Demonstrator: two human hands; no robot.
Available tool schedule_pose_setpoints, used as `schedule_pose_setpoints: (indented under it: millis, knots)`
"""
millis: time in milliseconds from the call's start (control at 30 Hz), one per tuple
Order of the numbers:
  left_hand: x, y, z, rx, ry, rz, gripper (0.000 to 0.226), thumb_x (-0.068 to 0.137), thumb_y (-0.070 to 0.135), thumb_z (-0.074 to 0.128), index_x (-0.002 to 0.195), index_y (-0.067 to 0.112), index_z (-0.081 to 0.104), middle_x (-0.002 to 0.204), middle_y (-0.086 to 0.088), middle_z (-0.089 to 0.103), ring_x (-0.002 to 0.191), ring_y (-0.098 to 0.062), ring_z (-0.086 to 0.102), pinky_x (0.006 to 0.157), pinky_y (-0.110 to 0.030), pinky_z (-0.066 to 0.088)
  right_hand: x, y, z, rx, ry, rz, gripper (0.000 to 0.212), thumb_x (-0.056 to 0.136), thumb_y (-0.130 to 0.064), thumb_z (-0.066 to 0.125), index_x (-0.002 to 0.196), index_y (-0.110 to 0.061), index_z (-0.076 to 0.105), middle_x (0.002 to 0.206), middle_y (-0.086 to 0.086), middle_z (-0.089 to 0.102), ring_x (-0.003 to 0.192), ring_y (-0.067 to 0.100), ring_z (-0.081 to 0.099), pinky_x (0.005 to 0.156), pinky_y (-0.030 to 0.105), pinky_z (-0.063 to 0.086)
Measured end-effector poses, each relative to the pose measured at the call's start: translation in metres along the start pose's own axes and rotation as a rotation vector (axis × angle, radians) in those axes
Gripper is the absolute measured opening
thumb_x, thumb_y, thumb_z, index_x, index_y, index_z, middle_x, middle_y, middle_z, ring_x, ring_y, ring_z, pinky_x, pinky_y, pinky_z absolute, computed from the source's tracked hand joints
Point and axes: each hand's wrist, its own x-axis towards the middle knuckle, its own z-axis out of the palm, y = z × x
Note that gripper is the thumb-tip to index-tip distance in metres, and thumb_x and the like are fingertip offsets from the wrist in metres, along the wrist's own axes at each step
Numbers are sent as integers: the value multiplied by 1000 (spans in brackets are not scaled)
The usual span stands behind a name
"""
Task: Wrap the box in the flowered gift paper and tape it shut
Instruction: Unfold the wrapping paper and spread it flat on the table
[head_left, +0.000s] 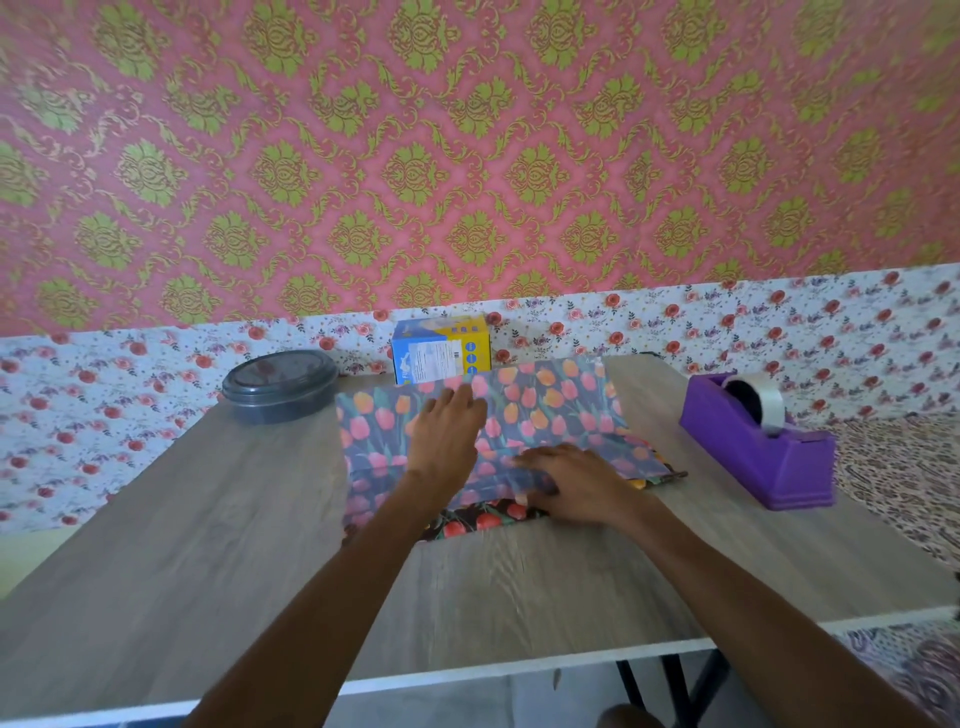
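The box (441, 353) stands upright at the far edge of the surface (208, 519), just behind the flowered gift paper (545, 410) and not yet wrapped. The paper lies mid-surface over a darker flowered sheet (483, 519) that peeks out at its near edge. Both hands rest on it with fingers stretched flat, gripping nothing: the left hand (447, 436) farther in, the right hand (571, 486) at the near fold. This looks like spreading the sheet, so I would press outward from the centre and free it from the sheet beneath before bringing the box over. A purple tape dispenser (758, 447) sits to the right, a grey lidded tub (280, 387) far left.
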Motion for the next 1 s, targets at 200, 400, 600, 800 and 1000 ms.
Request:
schedule_pose_setpoints:
  millis: [200,400,600,800,1000]
  knots:
    - [-17,-10,41,-322,-431,-125,50,96,36,53,142,22,41,142,-4,43,129,-29,42,104,-45,37,-4,9,6,-40,-113,53,66,86,-74,41,147,-50,30,158,-20,25,142,22,24,112,52,20]
    - [-19,-23,45,-484,-489,-151,45,96,27,56,138,13,48,137,-11,51,123,-29,51,101,-41,42,0,5,2,23,142,-33,43,78,-68,52,104,-39,70,103,-17,72,101,9,65,82,31,53]
    - [-30,-19,19,-410,-223,-148,26,89,20,65,115,21,61,124,-2,51,117,-20,47,100,-35,37,2,-11,1,-99,235,-103,16,90,-34,60,90,-26,74,95,-7,73,92,18,66,73,30,48]
    - [-56,-2,-3,-701,-344,-52,9,77,13,77,81,18,71,82,7,64,71,-6,56,70,-28,49,-1,-14,-10,-52,141,-83,16,82,-25,67,94,-33,75,102,-14,73,99,13,65,76,29,47]
    - [-66,0,-11,-578,-380,46,26,84,5,65,99,24,77,95,5,69,79,-8,60,73,-24,49,-6,-19,-15,-92,106,-68,20,79,-19,64,90,-32,74,97,-10,72,94,16,66,70,31,48]
